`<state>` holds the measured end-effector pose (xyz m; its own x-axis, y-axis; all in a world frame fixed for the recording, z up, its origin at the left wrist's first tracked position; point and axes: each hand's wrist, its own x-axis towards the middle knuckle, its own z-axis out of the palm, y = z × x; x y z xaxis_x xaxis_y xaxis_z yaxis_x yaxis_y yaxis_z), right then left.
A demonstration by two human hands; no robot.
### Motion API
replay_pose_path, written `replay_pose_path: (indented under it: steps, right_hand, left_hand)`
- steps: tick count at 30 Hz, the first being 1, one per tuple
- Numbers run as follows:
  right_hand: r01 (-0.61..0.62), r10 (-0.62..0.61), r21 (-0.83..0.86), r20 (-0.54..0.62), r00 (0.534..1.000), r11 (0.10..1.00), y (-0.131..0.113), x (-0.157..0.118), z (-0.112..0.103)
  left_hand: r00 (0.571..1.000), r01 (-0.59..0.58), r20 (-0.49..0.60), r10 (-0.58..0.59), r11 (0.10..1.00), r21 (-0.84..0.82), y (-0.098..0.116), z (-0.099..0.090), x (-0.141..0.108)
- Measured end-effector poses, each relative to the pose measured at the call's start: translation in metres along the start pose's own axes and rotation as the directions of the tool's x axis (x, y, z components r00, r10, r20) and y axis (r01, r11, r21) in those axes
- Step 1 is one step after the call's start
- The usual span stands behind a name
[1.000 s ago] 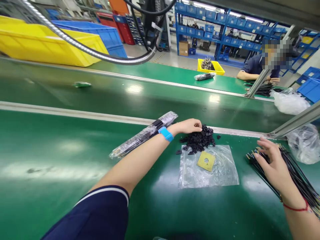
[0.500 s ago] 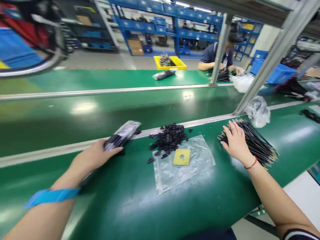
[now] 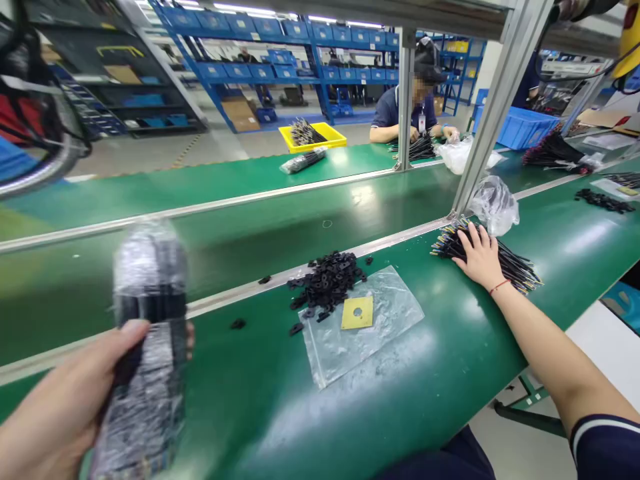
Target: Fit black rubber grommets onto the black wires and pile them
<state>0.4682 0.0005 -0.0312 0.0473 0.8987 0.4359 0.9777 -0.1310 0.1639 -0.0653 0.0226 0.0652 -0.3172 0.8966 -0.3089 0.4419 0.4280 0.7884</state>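
My left hand point(image 3: 75, 393) grips a bundle of black cables point(image 3: 150, 373) wrapped in clear plastic film, raised close to the camera and blurred by motion. On the right, my right hand point(image 3: 483, 260) lies with fingers spread on a pile of loose black cables point(image 3: 515, 267) with bare or coloured ends. Between the hands is a heap of small black plastic parts point(image 3: 330, 277). Beside it a yellow square card with a hole point(image 3: 367, 313) rests on a flat clear plastic bag point(image 3: 330, 357). Two stray black parts lie left of the heap.
A metal post point(image 3: 495, 113) rises behind the cable pile, with a crumpled clear bag point(image 3: 495, 203) beside it. Across the green bench, a co-worker point(image 3: 387, 113) handles cables. A yellow tray point(image 3: 335, 137) and another wrapped bundle point(image 3: 304, 161) sit on the far side.
My left hand has lifted the wrapped cable bundle off the bench and brought it up and toward me. My right hand stays on the loose cables. The view has shifted a little.
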Motion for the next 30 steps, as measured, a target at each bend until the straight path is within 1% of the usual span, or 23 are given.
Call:
replay_pose_path:
  steps: [1, 2, 4, 5, 7, 9, 10, 12, 14, 16, 17, 18, 19, 20, 21, 22, 23, 24, 25, 26, 28, 29, 30]
  right_hand:
    - [-0.016, 0.016, 0.011, -0.005, 1.0, 1.0, 0.003, 0.004, 0.002]
    - [-0.035, 0.035, 0.029, -0.012, 0.999, 0.999, 0.006, 0.007, 0.003]
    - [-0.079, 0.083, 0.086, -0.042, 0.996, 0.993, 0.013, 0.014, 0.008]
    - [-0.095, 0.104, 0.126, -0.067, 0.992, 0.987, 0.016, 0.017, 0.01]
    - [-0.097, 0.127, 0.213, -0.129, 0.983, 0.972, 0.02, 0.021, 0.015]
    - [-0.066, 0.122, 0.28, -0.188, 0.974, 0.958, 0.02, 0.021, 0.019]
    - [-0.046, 0.112, 0.296, -0.209, 0.972, 0.954, 0.018, 0.02, 0.019]
    - [-0.022, 0.093, 0.295, -0.232, 0.968, 0.955, 0.01, 0.019, 0.016]
    - [-0.027, 0.094, 0.265, -0.245, 0.965, 0.964, -0.004, 0.02, 0.006]
    - [-0.026, 0.093, 0.279, -0.23, 0.969, 0.96, -0.026, 0.025, -0.012]
    - [-0.012, 0.08, 0.33, -0.193, 0.978, 0.944, -0.04, 0.029, -0.023]
    - [0.035, 0.015, 0.435, -0.111, 0.994, 0.9, -0.055, 0.034, -0.035]
    - [0.071, -0.08, 0.59, -0.011, 0.997, 0.804, -0.072, 0.039, -0.048]
    - [0.062, -0.2, 0.754, 0.093, 0.975, 0.654, -0.089, 0.044, -0.061]
    - [0.008, -0.334, 0.879, 0.172, 0.927, 0.476, -0.106, 0.049, -0.074]
    - [-0.057, -0.427, 0.954, 0.184, 0.885, 0.295, -0.123, 0.052, -0.086]
    - [-0.109, -0.476, 0.986, 0.155, 0.866, 0.122, -0.14, 0.054, -0.097]
    - [-0.153, -0.489, 0.988, 0.121, 0.864, -0.026, -0.155, 0.054, -0.106]
    - [-0.188, -0.475, 0.973, 0.102, 0.874, -0.137, -0.169, 0.054, -0.114]
    - [-0.205, -0.436, 0.954, 0.092, 0.895, -0.218, -0.181, 0.054, -0.119]
    - [-0.203, -0.308, 0.934, 0.109, 0.945, -0.294, -0.194, 0.056, -0.123]
    - [-0.185, -0.204, 0.931, 0.124, 0.971, -0.315, -0.195, 0.059, -0.121]
    - [-0.151, -0.072, 0.927, 0.134, 0.988, -0.343, -0.19, 0.065, -0.117]
  left_hand:
    - [0.996, 0.08, 0.06, -0.073, 0.989, -0.127, 0.001, 0.004, -0.013]
    - [0.989, 0.117, 0.118, -0.093, 0.97, -0.213, 0.002, 0.01, -0.024]
    - [0.972, 0.106, 0.233, -0.033, 0.946, -0.306, 0.001, 0.023, -0.045]
    - [0.954, 0.098, 0.299, 0.006, 0.939, -0.329, -0.001, 0.03, -0.053]
    - [0.912, 0.098, 0.401, 0.081, 0.909, -0.406, -0.004, 0.045, -0.068]
    - [0.855, 0.171, 0.504, 0.119, 0.854, -0.492, -0.006, 0.059, -0.079]
    - [0.815, 0.244, 0.567, 0.121, 0.816, -0.524, -0.008, 0.065, -0.082]
    - [0.713, 0.398, 0.686, 0.148, 0.72, -0.569, -0.011, 0.077, -0.085]
    - [0.604, 0.5, 0.76, 0.238, 0.63, -0.594, -0.015, 0.088, -0.083]
    - [0.513, 0.538, 0.78, 0.358, 0.574, -0.617, -0.02, 0.099, -0.079]
    - [0.47, 0.544, 0.778, 0.417, 0.557, -0.628, -0.022, 0.104, -0.077]
    - [0.429, 0.545, 0.771, 0.47, 0.546, -0.636, -0.023, 0.109, -0.076]
    - [0.39, 0.545, 0.763, 0.516, 0.539, -0.643, -0.022, 0.113, -0.076]
    - [0.353, 0.546, 0.754, 0.553, 0.532, -0.646, -0.021, 0.116, -0.076]
    - [0.319, 0.551, 0.748, 0.582, 0.528, -0.646, -0.019, 0.119, -0.077]
    - [0.283, 0.555, 0.747, 0.601, 0.533, -0.639, -0.016, 0.121, -0.078]
    - [0.255, 0.553, 0.752, 0.608, 0.546, -0.629, -0.012, 0.121, -0.08]
    - [0.234, 0.541, 0.76, 0.606, 0.568, -0.62, -0.007, 0.122, -0.082]
    - [0.222, 0.519, 0.769, 0.6, 0.595, -0.614, -0.003, 0.122, -0.083]
    - [0.224, 0.489, 0.777, 0.588, 0.622, -0.611, 0.002, 0.122, -0.085]
    - [0.267, 0.424, 0.783, 0.561, 0.662, -0.618, 0.008, 0.122, -0.089]
    - [0.296, 0.403, 0.787, 0.541, 0.676, -0.616, 0.01, 0.122, -0.09]
    - [0.315, 0.393, 0.797, 0.515, 0.693, -0.604, 0.01, 0.123, -0.091]
